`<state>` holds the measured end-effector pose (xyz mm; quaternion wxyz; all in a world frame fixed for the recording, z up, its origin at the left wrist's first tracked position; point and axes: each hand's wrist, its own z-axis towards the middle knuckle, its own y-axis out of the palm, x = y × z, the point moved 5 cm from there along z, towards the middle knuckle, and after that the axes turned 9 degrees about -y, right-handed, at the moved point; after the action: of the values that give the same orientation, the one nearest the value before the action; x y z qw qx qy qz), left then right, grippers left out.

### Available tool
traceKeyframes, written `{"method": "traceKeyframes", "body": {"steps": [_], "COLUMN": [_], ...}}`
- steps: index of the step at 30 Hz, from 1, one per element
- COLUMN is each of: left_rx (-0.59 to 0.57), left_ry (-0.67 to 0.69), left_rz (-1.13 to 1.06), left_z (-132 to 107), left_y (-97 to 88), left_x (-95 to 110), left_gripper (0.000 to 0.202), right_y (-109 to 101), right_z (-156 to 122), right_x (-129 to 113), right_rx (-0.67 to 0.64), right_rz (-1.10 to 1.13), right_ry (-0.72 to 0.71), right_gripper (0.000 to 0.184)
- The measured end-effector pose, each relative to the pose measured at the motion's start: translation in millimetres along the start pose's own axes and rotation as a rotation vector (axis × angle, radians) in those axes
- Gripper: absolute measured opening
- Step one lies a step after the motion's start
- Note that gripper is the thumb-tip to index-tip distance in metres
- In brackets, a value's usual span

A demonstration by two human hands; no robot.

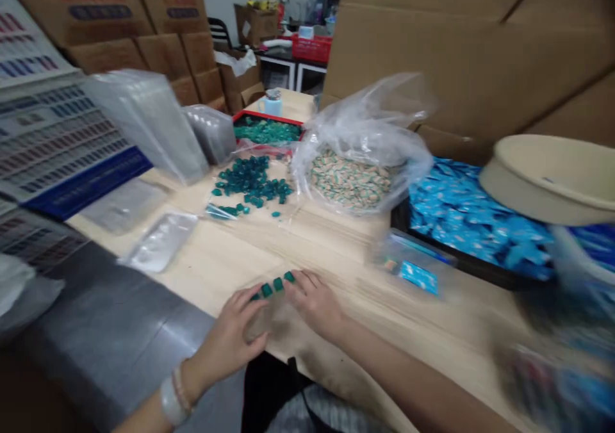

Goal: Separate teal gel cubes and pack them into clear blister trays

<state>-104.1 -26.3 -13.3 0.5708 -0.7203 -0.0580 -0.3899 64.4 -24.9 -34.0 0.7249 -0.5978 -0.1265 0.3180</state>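
Several dark green gem-shaped pieces point(278, 284) form a short slanting row between my hands, near the front edge of the table. At the left end of this row, my left hand point(235, 327) has its fingertips against a piece, its thumb spread well apart. My right hand point(314, 302) bends its fingers and thumb around the green gem point(289, 277) at the other end. Motion blur hides whether something clear lies under the row. Farther back lies a loose heap of the same green gems point(247, 177).
An empty-looking clear blister tray point(161, 244) lies at left, before stacked clear trays point(144, 122). Behind are a red-rimmed tray point(269, 145) and a plastic bag of small wrapped pieces point(350, 180). Blue packets point(466, 212), a beige basin point(552, 177) and a small clear bag point(408, 269) are right.
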Motion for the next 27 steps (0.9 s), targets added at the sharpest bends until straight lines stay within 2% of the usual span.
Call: {"method": "traceKeyframes", "body": {"steps": [3, 5, 7, 8, 10, 11, 13, 16, 18, 20, 22, 23, 25, 27], "left_rx": [-0.176, -0.165, -0.111, -0.125, -0.351, -0.430, -0.476, -0.605, -0.702, -0.719, -0.666, -0.604, -0.460, -0.351], "left_ry": [-0.019, -0.007, -0.003, -0.010, -0.085, -0.127, -0.195, -0.202, -0.162, -0.094, 0.014, 0.083, 0.252, 0.415], "left_rz": [-0.202, -0.396, -0.653, -0.790, -0.968, -1.017, -1.095, -1.078, -1.029, -0.970, -0.863, -0.781, -0.557, -0.291], "left_z": [17.2, 37.8, 65.1, 79.9, 107.9, 120.7, 144.2, 168.1, 177.2, 186.4, 199.9, 209.3, 229.7, 244.8], "left_y": [-17.6, -28.0, -23.0, -11.1, 32.1, 53.2, 83.2, 101.7, 102.5, 99.9, 97.3, 95.5, 92.2, 92.7], "left_x": [12.3, 27.6, 49.6, 63.8, 98.0, 115.1, 145.1, 183.3, 202.9, 217.2, 227.4, 230.7, 234.9, 234.2], "left_gripper": [0.070, 0.094, 0.099, 0.094, 0.075, 0.058, 0.034, 0.028, 0.032, 0.037, 0.037, 0.036, 0.032, 0.028], "right_y": [-28.3, -56.6, -82.0, -90.3, -96.9, -96.9, -95.1, -94.3, -93.5, -92.5, -91.2, -90.6, -90.5, -92.7], "right_z": [-23.4, -47.8, -76.9, -91.2, -116.8, -127.4, -143.8, -158.4, -161.7, -160.4, -158.3, -158.8, -165.8, -181.0], "right_x": [9.9, 18.8, 29.1, 34.4, 44.4, 48.9, 57.3, 70.8, 79.1, 85.7, 90.4, 92.1, 94.1, 94.3], "right_rx": [0.147, 0.283, 0.444, 0.515, 0.648, 0.719, 0.877, 1.084, 1.171, 1.237, 1.276, 1.289, 1.292, 1.236], "right_rz": [-0.027, 0.075, 0.266, 0.391, 0.668, 0.807, 1.053, 1.302, 1.408, 1.470, 1.502, 1.508, 1.499, 1.452], "right_ry": [0.083, 0.210, 0.405, 0.517, 0.747, 0.844, 0.968, 1.021, 1.045, 1.058, 1.058, 1.058, 1.061, 1.070], "right_gripper": [0.032, 0.031, 0.029, 0.028, 0.027, 0.028, 0.033, 0.036, 0.034, 0.033, 0.034, 0.033, 0.032, 0.032]}}
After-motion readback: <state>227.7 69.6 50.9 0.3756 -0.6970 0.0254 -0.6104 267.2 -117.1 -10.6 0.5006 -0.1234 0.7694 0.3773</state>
